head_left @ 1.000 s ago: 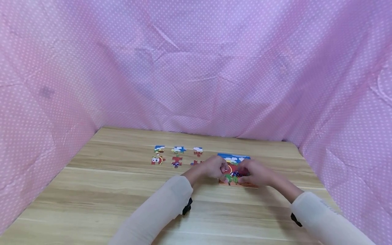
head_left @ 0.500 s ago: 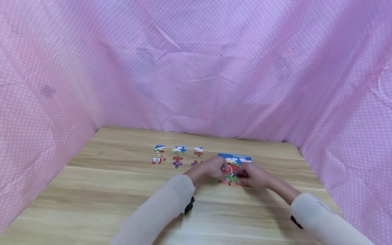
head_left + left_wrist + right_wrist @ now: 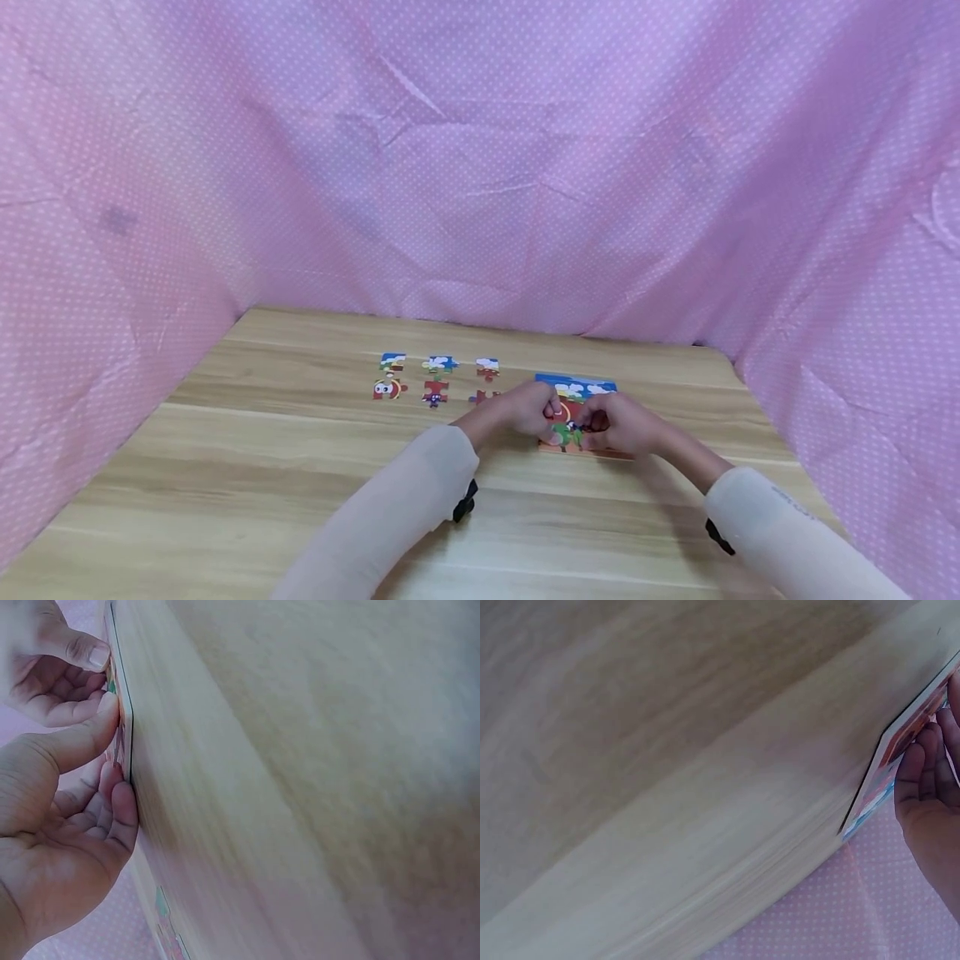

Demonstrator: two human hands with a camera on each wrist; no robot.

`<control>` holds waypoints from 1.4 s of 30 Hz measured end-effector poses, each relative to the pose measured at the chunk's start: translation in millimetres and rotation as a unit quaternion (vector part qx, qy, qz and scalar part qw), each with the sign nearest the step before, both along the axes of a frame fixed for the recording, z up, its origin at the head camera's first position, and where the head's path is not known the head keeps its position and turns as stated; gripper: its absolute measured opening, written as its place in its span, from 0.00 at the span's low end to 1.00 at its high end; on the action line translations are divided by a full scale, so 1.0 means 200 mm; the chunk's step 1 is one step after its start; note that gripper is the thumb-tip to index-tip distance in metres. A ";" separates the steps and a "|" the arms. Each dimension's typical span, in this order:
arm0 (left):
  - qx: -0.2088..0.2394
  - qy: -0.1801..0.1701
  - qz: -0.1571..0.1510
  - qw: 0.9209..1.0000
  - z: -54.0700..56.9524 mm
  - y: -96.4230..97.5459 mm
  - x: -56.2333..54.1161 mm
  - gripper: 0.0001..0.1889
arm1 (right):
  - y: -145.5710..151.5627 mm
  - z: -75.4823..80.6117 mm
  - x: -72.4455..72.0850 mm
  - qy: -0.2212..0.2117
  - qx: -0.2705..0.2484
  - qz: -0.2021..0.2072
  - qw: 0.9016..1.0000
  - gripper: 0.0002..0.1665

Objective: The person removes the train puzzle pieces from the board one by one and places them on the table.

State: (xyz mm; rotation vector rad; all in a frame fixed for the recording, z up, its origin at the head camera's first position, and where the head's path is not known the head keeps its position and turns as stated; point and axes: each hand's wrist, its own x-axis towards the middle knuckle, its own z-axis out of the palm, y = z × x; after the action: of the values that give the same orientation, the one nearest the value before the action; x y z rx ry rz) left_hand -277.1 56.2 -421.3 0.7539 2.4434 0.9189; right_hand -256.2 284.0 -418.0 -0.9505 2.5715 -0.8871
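Note:
A colourful jigsaw puzzle (image 3: 573, 382), with blue sky, clouds and a red figure, lies flat on the table right of centre in the head view. My left hand (image 3: 534, 408) is at its left side, thumb and curled fingers on it. From the right, my right hand (image 3: 622, 423) bends thumb and fingers together over a dark blue and red puzzle piece (image 3: 573, 426). The left wrist view has the left thumb (image 3: 105, 712) pressing the puzzle's face near the right thumb (image 3: 97, 656). Fingers hide much of the puzzle's middle and right part.
Left of the hands, loose puzzle pieces (image 3: 435, 393) lie in two rows; the left forearm partly covers one red piece (image 3: 480, 397). The wooden table (image 3: 300, 467) reaches back to a pink dotted cloth (image 3: 480, 208), which hangs behind and at both sides.
My right hand has shifted slightly left, its thumb and fingers drawing closer over the puzzle. The left hand stays almost still at the left side. The loose pieces lie as before.

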 end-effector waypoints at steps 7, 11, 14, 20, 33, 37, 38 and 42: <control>0.014 0.010 0.001 1.000 0.02 -0.01 0.01 0.18 | -0.01 0.01 -0.01 -0.008 0.000 -0.001 1.000 0.10; 0.032 0.003 0.011 0.999 0.02 -0.02 0.02 0.17 | -0.01 0.01 0.00 -0.010 0.007 -0.008 1.000 0.10; 0.054 -0.016 0.022 0.998 0.02 -0.02 0.02 0.16 | -0.01 0.02 0.01 -0.013 0.006 -0.010 1.000 0.11; 0.114 -0.065 0.044 0.990 0.03 -0.05 0.02 0.14 | 0.00 0.02 0.00 -0.015 0.001 -0.005 1.000 0.10; 0.155 -0.105 0.079 0.979 0.08 -0.17 0.00 0.13 | 0.00 0.04 0.00 -0.020 0.009 -0.016 1.000 0.12; 0.154 -0.103 0.091 0.978 0.10 -0.23 -0.01 0.13 | 0.00 0.04 0.01 -0.025 0.014 -0.022 0.999 0.11; 0.154 -0.104 0.093 0.978 0.10 -0.25 -0.01 0.13 | 0.00 0.04 0.01 -0.027 0.016 -0.023 0.999 0.11; 0.147 -0.100 0.089 0.980 0.10 -0.32 -0.01 0.13 | 0.00 0.04 0.01 -0.032 0.025 -0.025 0.999 0.11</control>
State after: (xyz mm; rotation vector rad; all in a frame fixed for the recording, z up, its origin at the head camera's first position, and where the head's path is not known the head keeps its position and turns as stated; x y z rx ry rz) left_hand -279.5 -8.6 -400.5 0.5107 2.2508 1.3771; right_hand -253.4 283.8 -409.8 -0.8325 2.5609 -0.8479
